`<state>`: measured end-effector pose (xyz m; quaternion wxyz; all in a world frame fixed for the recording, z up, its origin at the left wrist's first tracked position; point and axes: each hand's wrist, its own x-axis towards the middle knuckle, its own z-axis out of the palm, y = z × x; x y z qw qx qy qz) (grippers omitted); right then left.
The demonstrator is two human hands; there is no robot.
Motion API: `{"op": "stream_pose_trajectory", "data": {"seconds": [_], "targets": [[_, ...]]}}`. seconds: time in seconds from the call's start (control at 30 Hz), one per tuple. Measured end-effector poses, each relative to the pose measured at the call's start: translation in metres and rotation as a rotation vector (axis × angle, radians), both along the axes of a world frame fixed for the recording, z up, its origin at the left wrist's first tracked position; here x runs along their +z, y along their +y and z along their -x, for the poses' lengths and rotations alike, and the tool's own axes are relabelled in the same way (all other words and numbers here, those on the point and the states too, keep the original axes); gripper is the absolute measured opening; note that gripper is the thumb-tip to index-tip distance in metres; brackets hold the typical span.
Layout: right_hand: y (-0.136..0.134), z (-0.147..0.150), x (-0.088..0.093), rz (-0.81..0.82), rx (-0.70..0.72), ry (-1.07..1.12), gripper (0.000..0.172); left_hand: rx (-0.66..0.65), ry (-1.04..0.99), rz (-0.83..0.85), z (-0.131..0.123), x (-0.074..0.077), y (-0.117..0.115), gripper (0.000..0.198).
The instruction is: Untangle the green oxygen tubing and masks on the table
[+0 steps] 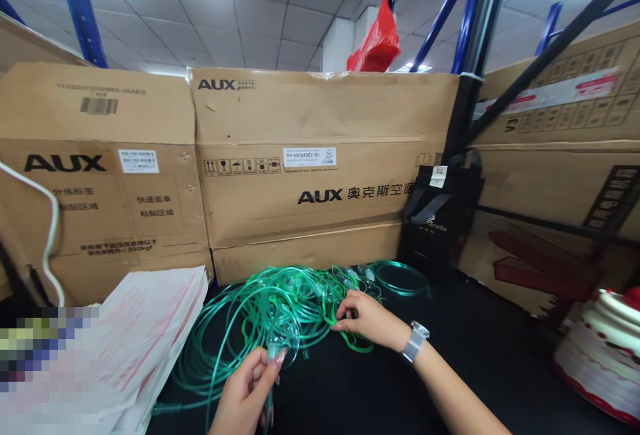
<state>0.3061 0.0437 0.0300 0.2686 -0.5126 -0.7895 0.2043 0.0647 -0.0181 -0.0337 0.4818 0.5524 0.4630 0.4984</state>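
A tangled heap of clear green plastic tubing [225, 328] lies on the black tabletop, with clear masks and green elastic straps among it. My left hand [250, 385] is closed at the near side of the heap, thumb and fingers pinching the pale connector at the base of a clear oxygen mask [289, 328]. To the right, the fingers of my right hand [370, 322] are curled together at a bright green strap [327, 312] and appear to pinch it. Part of that strap loops onto the table below this hand. The mask's outline blends into the tubing behind it.
Large cardboard boxes [310, 115] form a wall behind the table [340, 395]. Papers [150, 328] lie at left. A coiled tube [403, 278] sits near a black bag [440, 222] at the back right. A cake-shaped container [600, 355] stands at the right edge.
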Motion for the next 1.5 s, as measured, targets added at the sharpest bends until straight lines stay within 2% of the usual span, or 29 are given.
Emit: {"op": "stream_pose_trajectory", "data": {"seconds": [0.17, 0.27, 0.43, 0.6, 0.87, 1.0, 1.17, 1.23, 1.4, 1.5], "targets": [[-0.002, 0.003, 0.001, 0.062, 0.036, 0.130, 0.013, -0.001, -0.009, -0.009, 0.000, -0.005, 0.002, 0.041], [-0.003, 0.001, 0.009, 0.067, 0.028, 0.254, 0.016, 0.000, -0.020, 0.006, 0.000, -0.009, 0.003, 0.041], [0.002, -0.005, 0.016, 0.142, -0.015, 0.505, 0.028, 0.038, -0.060, -0.064, -0.002, -0.011, 0.006, 0.043], [-0.002, -0.006, 0.023, 0.214, -0.006, 0.749, 0.028, 0.012, -0.058, -0.069, -0.001, -0.010, 0.006, 0.042], [-0.008, -0.015, 0.033, 0.156, 0.007, 1.005, 0.020, -0.012, -0.048, 0.020, -0.002, -0.005, 0.001, 0.041], [-0.007, -0.006, 0.029, 0.132, 0.073, 0.981, 0.015, 0.004, -0.039, 0.022, -0.003, -0.005, 0.001, 0.042], [-0.017, 0.015, 0.023, 0.169, 0.327, 0.907, 0.016, 0.010, -0.031, -0.005, -0.004, -0.002, 0.000, 0.043], [-0.017, 0.020, 0.018, 0.186, 0.372, 0.802, 0.019, 0.011, -0.034, -0.006, -0.004, -0.001, 0.000, 0.044], [-0.009, 0.025, 0.004, -0.002, 0.156, 0.525, 0.020, 0.002, -0.047, -0.035, -0.003, -0.002, 0.002, 0.043], [-0.010, 0.032, -0.003, -0.058, 0.130, 0.468, 0.018, -0.014, -0.061, -0.013, -0.003, -0.003, 0.004, 0.043]]}}
